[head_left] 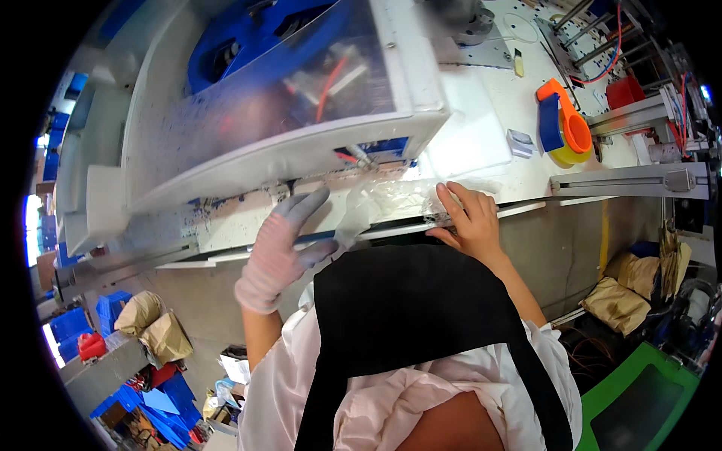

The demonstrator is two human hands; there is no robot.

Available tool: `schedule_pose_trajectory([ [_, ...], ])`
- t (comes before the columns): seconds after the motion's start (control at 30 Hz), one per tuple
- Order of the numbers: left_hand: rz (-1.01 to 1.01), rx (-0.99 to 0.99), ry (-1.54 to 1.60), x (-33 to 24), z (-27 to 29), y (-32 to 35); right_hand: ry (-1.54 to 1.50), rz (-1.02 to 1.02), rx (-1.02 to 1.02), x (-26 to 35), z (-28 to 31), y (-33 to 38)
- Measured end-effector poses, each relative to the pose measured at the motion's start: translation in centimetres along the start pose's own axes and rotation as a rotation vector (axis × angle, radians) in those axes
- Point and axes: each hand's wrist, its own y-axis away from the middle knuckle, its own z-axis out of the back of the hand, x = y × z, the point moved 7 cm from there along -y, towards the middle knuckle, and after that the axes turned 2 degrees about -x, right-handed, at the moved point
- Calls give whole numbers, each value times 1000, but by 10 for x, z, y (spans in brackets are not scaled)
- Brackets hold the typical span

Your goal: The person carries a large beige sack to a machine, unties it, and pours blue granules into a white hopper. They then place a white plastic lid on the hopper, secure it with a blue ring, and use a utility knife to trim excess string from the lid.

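Observation:
A clear, crumpled plastic bag (395,199) lies along the front edge of the white worktop, in front of a machine housing. My left hand (269,259), in a thin whitish glove with grey fingertips, is at the bag's left end. Its thumb and fingers are apart; whether the thumb touches the bag I cannot tell. My bare right hand (474,224) rests on the bag's right part with its fingers stretched out. Small contents (435,213), too unclear to name, show through the plastic beside its thumb and forefinger.
A white-framed machine housing (417,113) with a clear panel stands close beyond my hands. To the right are orange and blue tape dispensers (575,131), a small stack of cards (520,143) and a metal rail (632,180). A green bin (602,402) stands low on the right.

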Motion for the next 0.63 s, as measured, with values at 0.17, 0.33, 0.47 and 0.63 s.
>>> schedule_pose_trajectory([
  [0.17, -146, -153, -294, 18, -35, 10, 0, 82, -44, 14, -22, -9],
  [0.33, -228, -220, -327, 12, -61, 17, -212, 161, 0, 7, -16, -3],
  [0.47, -211, -297, 75, -4, -80, 39, -639, 121, 114, 67, -13, -9],
  [0.63, 70, -330, 759, 22, -135, 107, -1143, 22, 332, 123, -52, 11],
])
